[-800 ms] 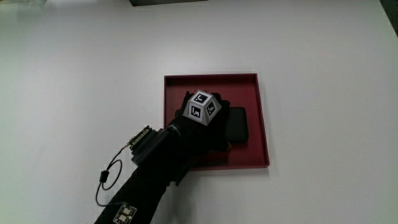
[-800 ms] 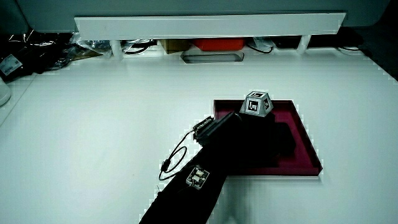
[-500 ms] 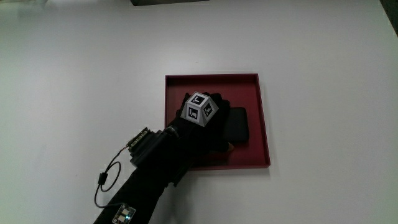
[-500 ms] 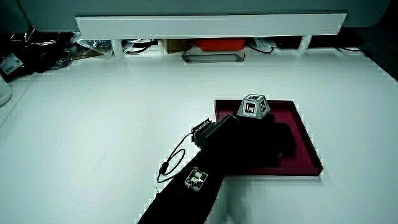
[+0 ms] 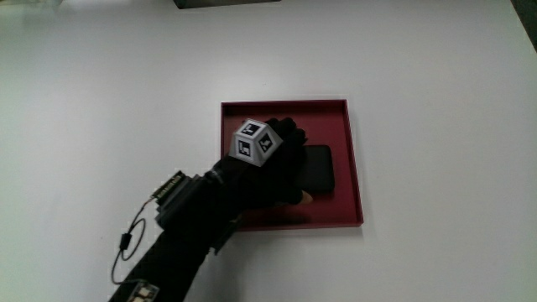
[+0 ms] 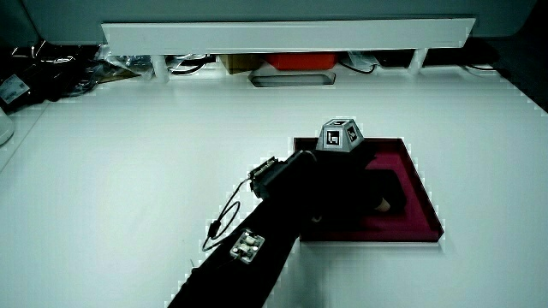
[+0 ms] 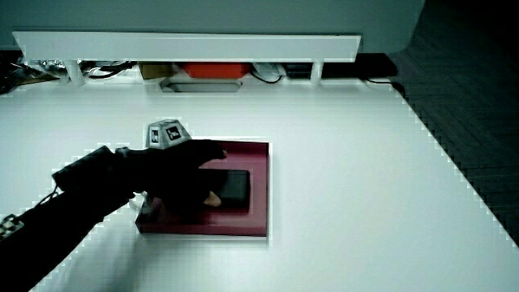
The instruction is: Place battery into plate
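Note:
A square dark-red plate (image 5: 348, 134) lies on the white table. A flat black battery (image 5: 320, 168) rests inside it, in the half away from the forearm. The gloved hand (image 5: 275, 166) hovers over the plate beside the battery, fingers spread and loose, holding nothing. The patterned cube (image 5: 254, 143) sits on its back. In both side views the hand (image 6: 342, 184) (image 7: 185, 169) covers much of the plate (image 6: 425, 205) (image 7: 259, 182). The battery (image 7: 238, 188) shows just past the fingertips, partly hidden in a side view (image 6: 383, 182).
A low white partition (image 6: 291, 34) runs along the table's edge farthest from the person, with cables and a red item (image 6: 301, 61) under it. A thin wire and a small board (image 6: 248, 246) ride on the forearm.
The hand has slid off the battery toward the forearm's side of the plate, uncovering more of it. The battery stays lying in the plate.

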`<state>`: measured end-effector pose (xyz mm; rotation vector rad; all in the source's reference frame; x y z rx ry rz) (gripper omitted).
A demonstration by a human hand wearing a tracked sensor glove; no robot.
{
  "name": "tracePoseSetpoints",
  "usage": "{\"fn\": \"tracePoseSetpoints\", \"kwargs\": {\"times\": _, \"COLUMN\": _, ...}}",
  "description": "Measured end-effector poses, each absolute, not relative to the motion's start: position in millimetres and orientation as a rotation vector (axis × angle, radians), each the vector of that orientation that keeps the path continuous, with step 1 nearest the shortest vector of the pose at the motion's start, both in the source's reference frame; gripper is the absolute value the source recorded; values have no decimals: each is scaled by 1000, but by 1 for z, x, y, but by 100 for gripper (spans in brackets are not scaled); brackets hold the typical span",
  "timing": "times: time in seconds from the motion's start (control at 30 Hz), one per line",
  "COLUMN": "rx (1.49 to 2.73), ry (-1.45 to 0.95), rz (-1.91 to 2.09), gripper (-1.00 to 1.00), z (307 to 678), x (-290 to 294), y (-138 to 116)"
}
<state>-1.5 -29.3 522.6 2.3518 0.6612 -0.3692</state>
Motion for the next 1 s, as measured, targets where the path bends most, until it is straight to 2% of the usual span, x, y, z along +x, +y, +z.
{"fn": "tracePoseSetpoints", "kwargs": {"times": 0.2, "rx": 2321, "ry": 627, "rz": -411, "gripper": 0, "z": 529, "x": -8, "y": -30}}
{"fn": "tracePoseSetpoints", "kwargs": {"times": 0.77, "rx": 2305, "ry": 623, "rz": -428, "gripper": -71, "z": 537, "x": -16, "y": -25}}
{"fn": "tracePoseSetpoints", "kwargs": {"times": 0.83, "rx": 2291, "ry": 587, "rz": -490, "gripper": -79, "z": 526, "x": -23, "y": -30}}
{"fn": "tracePoseSetpoints", "kwargs": {"times": 1.0, "rx": 2293, "ry": 689, "rz": -615, "gripper": -100, "z": 506, "x": -47, "y": -38}}
